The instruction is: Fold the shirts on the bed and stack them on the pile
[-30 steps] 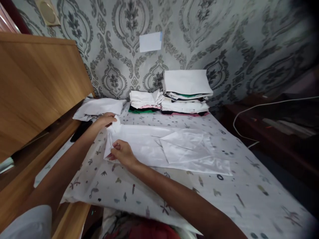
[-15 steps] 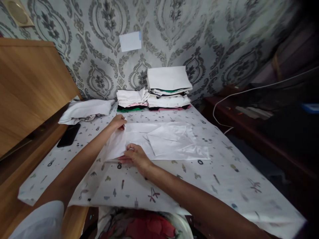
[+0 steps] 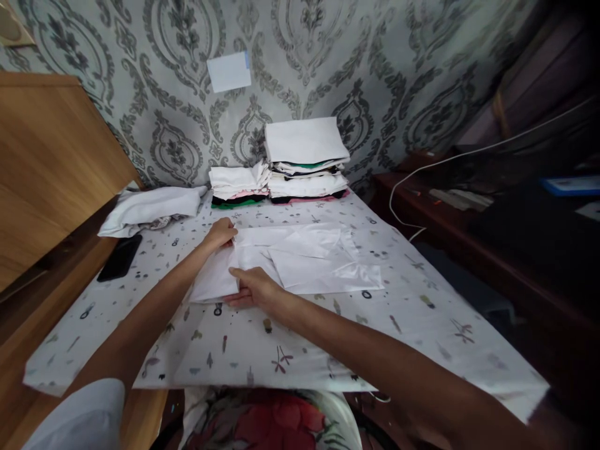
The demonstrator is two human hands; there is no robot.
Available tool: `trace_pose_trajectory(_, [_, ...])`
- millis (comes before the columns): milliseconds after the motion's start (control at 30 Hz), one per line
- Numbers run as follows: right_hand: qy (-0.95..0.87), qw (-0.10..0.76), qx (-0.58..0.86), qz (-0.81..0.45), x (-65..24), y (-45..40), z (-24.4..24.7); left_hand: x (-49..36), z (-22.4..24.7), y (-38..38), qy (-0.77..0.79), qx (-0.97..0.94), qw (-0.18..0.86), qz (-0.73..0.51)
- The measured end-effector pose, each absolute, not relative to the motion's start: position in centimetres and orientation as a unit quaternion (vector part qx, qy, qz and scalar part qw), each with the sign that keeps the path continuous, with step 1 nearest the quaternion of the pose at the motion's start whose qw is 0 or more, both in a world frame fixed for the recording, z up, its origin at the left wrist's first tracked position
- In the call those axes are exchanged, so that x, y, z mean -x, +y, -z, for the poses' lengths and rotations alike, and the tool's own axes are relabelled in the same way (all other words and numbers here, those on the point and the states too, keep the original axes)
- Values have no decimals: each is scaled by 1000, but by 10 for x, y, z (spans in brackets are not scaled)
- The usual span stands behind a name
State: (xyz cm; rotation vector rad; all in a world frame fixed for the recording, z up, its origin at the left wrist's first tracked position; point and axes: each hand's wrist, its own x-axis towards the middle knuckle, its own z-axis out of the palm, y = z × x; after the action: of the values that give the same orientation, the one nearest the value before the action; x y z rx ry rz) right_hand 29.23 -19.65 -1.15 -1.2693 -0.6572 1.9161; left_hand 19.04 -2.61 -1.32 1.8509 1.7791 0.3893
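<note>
A white garment point(image 3: 309, 256) lies flat and partly folded across the patterned tablecloth, with some creases in its middle. My left hand point(image 3: 222, 234) pinches its far edge near the left end, fingers closed on the cloth. Nearer to me, my right hand point(image 3: 255, 289) grips the near edge, its thumb on top of the fabric and its fingers partly beneath. The garment's left end spreads out between and left of both hands.
Two stacks of folded clothes, a low one point(image 3: 239, 182) and a taller one point(image 3: 307, 144), stand by the wall. A crumpled white garment point(image 3: 154, 206) and a black phone point(image 3: 120, 257) lie at the left. A white cable point(image 3: 396, 206) hangs at the right.
The view has shifted slightly to the right. My right thumb has moved from a curled pinch to lying straighter on the cloth; my left hand keeps its hold.
</note>
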Motion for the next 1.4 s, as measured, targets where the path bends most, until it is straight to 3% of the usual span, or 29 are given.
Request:
trace_pose_trajectory(133, [-301, 326, 521, -729, -288, -189, 8, -191, 8, -29, 652, -703, 248, -139])
trace_pose_trajectory(467, [-338, 386, 482, -710, -304, -192, 22, -207, 1, -30, 624, -731, 228, -155])
trace_pose_trajectory(900, [-343, 367, 499, -706, -323, -202, 22, -209, 7, -41, 559, -739, 335, -169])
trace_pose_trajectory(1133, [-342, 368, 492, -712, -325, -203, 22, -152, 5, -82, 484, -847, 144, -167])
trace_pose_trajectory(1400, [-305, 374, 489, -726, -327, -201, 20, -109, -1, -127, 453, -865, 192, -100])
